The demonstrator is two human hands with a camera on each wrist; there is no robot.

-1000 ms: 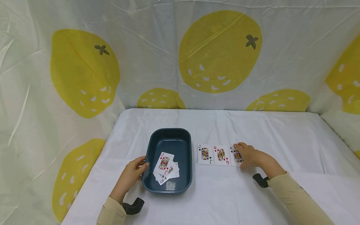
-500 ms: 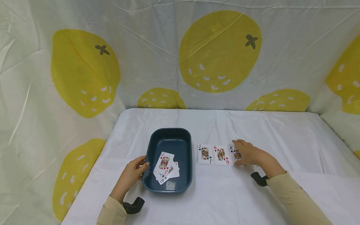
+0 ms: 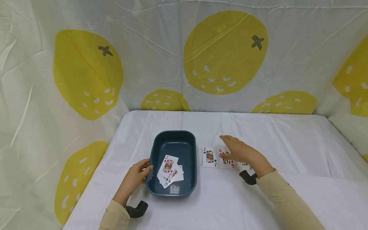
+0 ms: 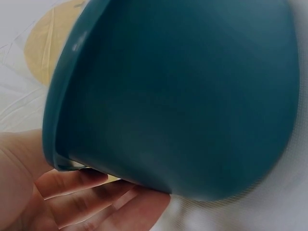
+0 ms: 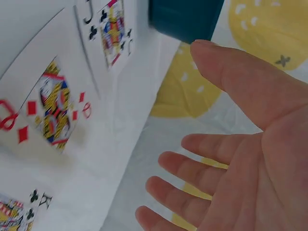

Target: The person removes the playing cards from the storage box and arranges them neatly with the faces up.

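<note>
While left hand (image 3: 135, 175) pinches tray (image 3: 195, 166), right hand (image 3: 241, 151), nearer, hangs spread over queen card (image 5: 57, 108). Card's long axis runs fore-aft; gap unclear.

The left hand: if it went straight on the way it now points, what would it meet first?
The blue tray, most likely at once: the left hand grips the rim along its left side, so moving on would probably push that wall. How the tray would respond cannot be told.
</note>
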